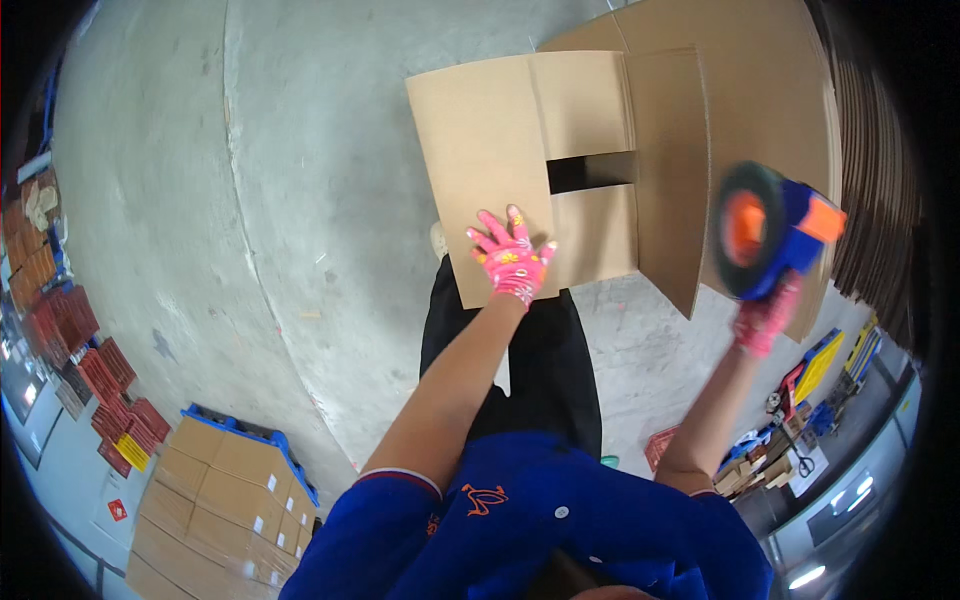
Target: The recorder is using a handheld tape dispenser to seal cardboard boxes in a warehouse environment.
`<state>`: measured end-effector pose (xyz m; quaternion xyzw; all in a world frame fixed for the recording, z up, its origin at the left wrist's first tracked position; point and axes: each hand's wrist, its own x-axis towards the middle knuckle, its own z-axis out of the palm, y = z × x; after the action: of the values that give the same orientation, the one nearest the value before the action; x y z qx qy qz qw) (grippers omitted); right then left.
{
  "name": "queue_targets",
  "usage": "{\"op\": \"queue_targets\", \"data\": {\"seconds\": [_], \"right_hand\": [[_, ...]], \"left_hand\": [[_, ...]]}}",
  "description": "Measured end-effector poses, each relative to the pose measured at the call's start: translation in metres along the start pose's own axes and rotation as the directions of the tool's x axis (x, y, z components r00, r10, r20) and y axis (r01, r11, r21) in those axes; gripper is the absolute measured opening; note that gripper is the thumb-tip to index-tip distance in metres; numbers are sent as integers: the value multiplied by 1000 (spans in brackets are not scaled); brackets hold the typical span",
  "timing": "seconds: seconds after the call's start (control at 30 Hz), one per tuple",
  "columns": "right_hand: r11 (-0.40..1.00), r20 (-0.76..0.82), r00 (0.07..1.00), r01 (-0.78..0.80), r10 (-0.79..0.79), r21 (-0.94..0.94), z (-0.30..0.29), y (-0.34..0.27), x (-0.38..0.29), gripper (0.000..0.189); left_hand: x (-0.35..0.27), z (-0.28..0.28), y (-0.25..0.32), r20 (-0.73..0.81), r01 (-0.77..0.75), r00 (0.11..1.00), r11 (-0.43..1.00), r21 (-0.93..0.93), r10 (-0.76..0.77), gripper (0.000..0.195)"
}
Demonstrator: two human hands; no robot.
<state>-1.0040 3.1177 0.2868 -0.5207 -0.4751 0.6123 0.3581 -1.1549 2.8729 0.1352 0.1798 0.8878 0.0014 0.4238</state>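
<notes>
My left hand (510,259), in a pink flowered glove with the fingertips bare, lies with fingers spread on the wide left flap of a cardboard box (487,150). Two short flaps (589,101) of that box are folded in, and a dark gap shows between them. The right long flap (667,172) stands out to the side. Off to the right, clear of the box, my right hand (769,311) grips a blue and orange tape dispenser (802,232). It carries a large dark-rimmed tape roll (739,236). The hand and dispenser are slightly blurred.
Flat cardboard sheets (757,112) lie behind and right of the box, beside a tall stack of cardboard (874,180). Wrapped cartons (225,495) stand on a blue pallet (251,435) at lower left. Red plastic crates (112,375) line the left side of the concrete floor (322,187).
</notes>
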Motion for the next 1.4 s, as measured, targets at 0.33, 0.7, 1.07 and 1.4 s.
{"op": "queue_targets", "data": {"seconds": [0.33,0.7,1.07,1.4], "right_hand": [[825,391,908,105,148,-556,154,116,16,57],[272,599,745,666,-295,-695,267,194,-37,53],[141,587,759,638,-280,-757,229,219,-136,57],[173,477,878,473,-21,-864,140,245,-313,60]], "left_hand": [[86,-48,-52,-74,-109,988,957,270,133,86],[169,-163,-99,-401,-179,878,957,227,260,78],[230,-250,-67,-18,-387,917,901,196,397,90],[101,-137,-160,-5,-378,924,915,139,382,80]]}}
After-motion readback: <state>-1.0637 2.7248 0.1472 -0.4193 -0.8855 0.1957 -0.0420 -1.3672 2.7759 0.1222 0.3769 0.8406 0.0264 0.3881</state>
